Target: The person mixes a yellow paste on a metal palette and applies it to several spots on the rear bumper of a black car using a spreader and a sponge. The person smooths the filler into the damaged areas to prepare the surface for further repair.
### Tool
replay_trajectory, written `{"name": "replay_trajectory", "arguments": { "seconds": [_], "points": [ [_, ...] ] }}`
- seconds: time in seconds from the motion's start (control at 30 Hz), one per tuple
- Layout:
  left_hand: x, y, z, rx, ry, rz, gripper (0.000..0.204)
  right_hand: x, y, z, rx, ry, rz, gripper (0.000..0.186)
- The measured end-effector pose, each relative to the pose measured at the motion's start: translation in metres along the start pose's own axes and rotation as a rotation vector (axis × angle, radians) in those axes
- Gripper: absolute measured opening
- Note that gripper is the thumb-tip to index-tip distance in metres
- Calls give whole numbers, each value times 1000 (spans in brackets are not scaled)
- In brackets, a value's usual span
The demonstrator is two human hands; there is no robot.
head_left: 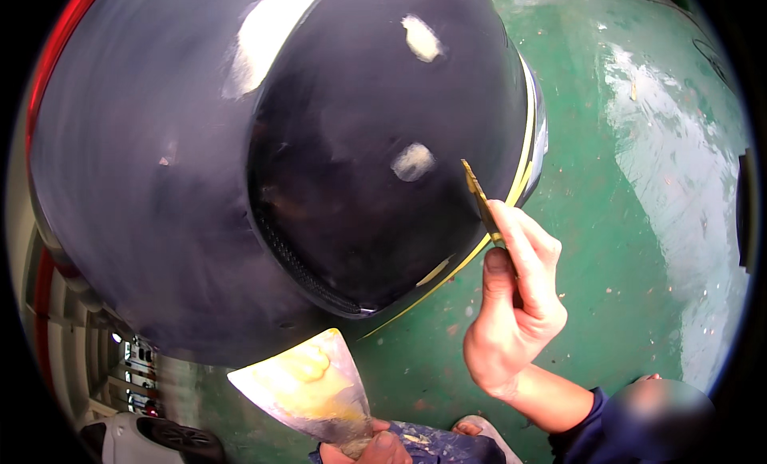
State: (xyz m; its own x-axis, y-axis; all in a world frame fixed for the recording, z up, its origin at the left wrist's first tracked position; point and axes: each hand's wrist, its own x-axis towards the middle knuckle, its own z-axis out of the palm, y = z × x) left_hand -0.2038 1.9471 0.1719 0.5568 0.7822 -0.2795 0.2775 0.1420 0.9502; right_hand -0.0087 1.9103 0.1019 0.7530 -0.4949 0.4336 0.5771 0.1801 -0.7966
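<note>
At the lower edge my left hand (375, 450) is closed on the handle of a wide putty knife (315, 384). Yellowish filler paste (307, 364) lies smeared over the blade of that knife. My right hand (519, 296) pinches a thin scraper (478, 196), seen almost edge-on with yellow paste along it. The scraper's tip hangs over a dark car body panel (343, 136), close to a pale filler patch (414, 161); I cannot tell whether it touches. Another pale patch (422, 39) shows farther up the panel.
Yellow tape (523, 172) runs along the panel's right edge. A larger whitish area (268, 33) marks the bodywork at upper left. Green floor (583, 248) with a pale worn strip (663, 176) lies to the right. A white car (132, 440) stands at lower left.
</note>
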Motion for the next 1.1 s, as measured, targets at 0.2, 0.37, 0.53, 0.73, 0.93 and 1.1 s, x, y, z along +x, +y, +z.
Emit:
{"name": "replay_trajectory", "arguments": {
  "seconds": [0.2,0.37,0.53,0.73,0.93,1.1],
  "points": [
    [1,1,-14,-41,-30,-10,8,-9,-9,20,-118,73,-43,44],
    [6,1,-24,-55,-75,-29,7,-20,-3,45,-226,118,-129,51],
    [12,0,-27,-46,-114,-51,6,-37,3,57,-344,117,-236,48],
    [17,-6,-37,-36,-136,-74,6,-47,3,48,-224,147,-197,49],
    [15,-3,-36,-28,-161,-81,7,-21,8,52,-233,183,-160,53],
    [13,7,-24,-24,-181,-93,9,-41,5,71,-305,174,-237,50]
  ]
}}
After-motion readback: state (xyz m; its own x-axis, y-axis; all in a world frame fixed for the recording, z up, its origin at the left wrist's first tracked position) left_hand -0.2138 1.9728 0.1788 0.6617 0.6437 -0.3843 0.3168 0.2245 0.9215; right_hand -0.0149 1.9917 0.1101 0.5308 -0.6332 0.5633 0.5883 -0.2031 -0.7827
